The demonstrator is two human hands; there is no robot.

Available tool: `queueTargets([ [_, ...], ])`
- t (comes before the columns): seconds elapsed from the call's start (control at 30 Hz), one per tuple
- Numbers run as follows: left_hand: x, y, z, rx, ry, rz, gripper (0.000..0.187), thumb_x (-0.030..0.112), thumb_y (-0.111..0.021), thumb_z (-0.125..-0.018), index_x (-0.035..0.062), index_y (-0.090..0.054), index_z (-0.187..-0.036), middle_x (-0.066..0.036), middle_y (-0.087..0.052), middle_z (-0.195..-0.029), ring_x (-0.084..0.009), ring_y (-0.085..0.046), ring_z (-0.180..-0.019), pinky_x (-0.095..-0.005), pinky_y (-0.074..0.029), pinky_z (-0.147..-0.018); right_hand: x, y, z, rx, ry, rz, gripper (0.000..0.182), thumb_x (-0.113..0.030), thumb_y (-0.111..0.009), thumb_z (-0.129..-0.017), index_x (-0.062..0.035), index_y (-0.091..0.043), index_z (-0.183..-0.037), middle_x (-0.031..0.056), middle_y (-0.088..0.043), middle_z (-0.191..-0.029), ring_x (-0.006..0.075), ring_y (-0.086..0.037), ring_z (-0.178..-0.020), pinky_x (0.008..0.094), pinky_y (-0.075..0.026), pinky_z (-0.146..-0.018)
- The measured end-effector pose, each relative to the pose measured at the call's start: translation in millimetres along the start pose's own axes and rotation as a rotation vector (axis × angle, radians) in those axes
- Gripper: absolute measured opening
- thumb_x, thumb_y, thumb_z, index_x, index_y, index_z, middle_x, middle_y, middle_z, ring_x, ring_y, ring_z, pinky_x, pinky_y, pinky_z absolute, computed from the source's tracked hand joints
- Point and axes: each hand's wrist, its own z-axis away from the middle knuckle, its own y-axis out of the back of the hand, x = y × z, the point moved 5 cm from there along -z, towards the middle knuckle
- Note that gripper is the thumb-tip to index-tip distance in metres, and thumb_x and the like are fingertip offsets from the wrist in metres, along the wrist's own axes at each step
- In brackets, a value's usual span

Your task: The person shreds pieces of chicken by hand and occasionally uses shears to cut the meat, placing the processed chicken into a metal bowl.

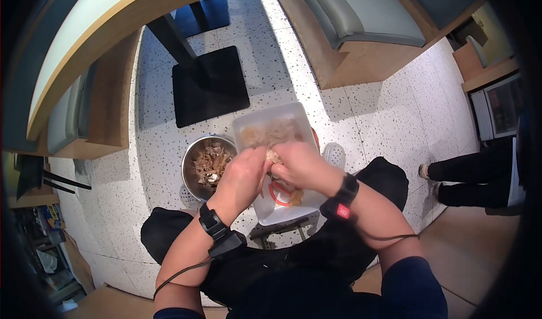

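My left hand (243, 172) and my right hand (300, 164) meet over a white plastic tub (270, 111). Their fingers are closed together on a small pale, ragged piece of food (273, 157), partly covered by the fingertips; its exact kind I cannot make out. Blurred pale and yellowish pieces (271, 131) lie in the tub's far half. In the near half, a red ring-shaped band (273, 197) shows beside a yellow-brown piece (295, 197). Left of the tub stands a round metal bowl (187, 162) holding brown, shredded scraps (210, 165).
Ahead, a black table base (211, 86) stands on the speckled floor (333, 127) beneath a curved tabletop (84, 31). Padded benches (367, 42) flank it. Another person's dark-trousered legs (471, 178) are at right. My knees border the tub and bowl.
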Motion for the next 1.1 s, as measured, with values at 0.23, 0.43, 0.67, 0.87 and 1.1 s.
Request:
queueTargets([
  [0.23, 2, 5, 0, -0.039, 0.009, 0.014, 0.012, 0.010, -0.063, -0.095, 0.0011, -0.058, -0.102, -0.021, -0.061, -0.084, -0.0420, -0.062, -0.081, -0.0487, -0.052, -0.071, -11, 10, 1, -0.040, 0.007, -0.012, 0.027, -0.022, -0.064, -0.089, 0.0045, -0.063, -0.085, 0.0270, -0.066, -0.083, 0.0455, -0.065, -0.085, 0.0517, -0.052, -0.077],
  [0.43, -5, 7, -2, 0.064, 0.027, 0.002, 0.018, 0.008, -0.066, -0.095, -0.0014, -0.063, -0.109, -0.022, -0.064, -0.087, -0.0412, -0.065, -0.081, -0.0457, -0.053, -0.071, -4, -2, 0, 0.018, -0.117, -0.347, 0.028, -0.021, -0.061, -0.093, 0.0068, -0.062, -0.089, 0.0293, -0.064, -0.085, 0.0476, -0.064, -0.086, 0.0521, -0.051, -0.077],
  [0.67, -2, -8, -3, 0.205, -0.029, -0.153, 0.012, 0.008, -0.064, -0.092, 0.0015, -0.055, -0.087, -0.019, -0.060, -0.076, -0.0392, -0.063, -0.073, -0.0469, -0.052, -0.064, -3, -11, -3, 0.128, -0.057, -0.004, 0.027, -0.019, -0.057, -0.094, 0.0043, -0.062, -0.081, 0.0256, -0.064, -0.079, 0.0449, -0.064, -0.079, 0.0522, -0.052, -0.072],
  [0.87, 3, -16, -6, 0.139, 0.017, -0.328, 0.021, 0.007, -0.065, -0.085, -0.0006, -0.065, -0.105, -0.016, -0.062, -0.076, -0.0347, -0.065, -0.069, -0.0442, -0.053, -0.062, -2, -15, -4, 0.134, 0.100, 0.296, 0.018, -0.017, -0.061, -0.085, -0.0020, -0.063, -0.075, 0.0186, -0.062, -0.073, 0.0389, -0.064, -0.071, 0.0496, -0.051, -0.065],
  [1.1, 7, -16, -11, -0.024, -0.088, -0.378, 0.006, 0.004, -0.061, -0.081, 0.0045, -0.058, -0.086, -0.014, -0.061, -0.072, -0.0328, -0.066, -0.066, -0.0425, -0.053, -0.058, -4, -5, -2, -0.065, 0.032, 0.299, 0.019, -0.016, -0.060, -0.085, -0.0004, -0.066, -0.075, 0.0192, -0.068, -0.078, 0.0387, -0.069, -0.075, 0.0478, -0.056, -0.068],
])
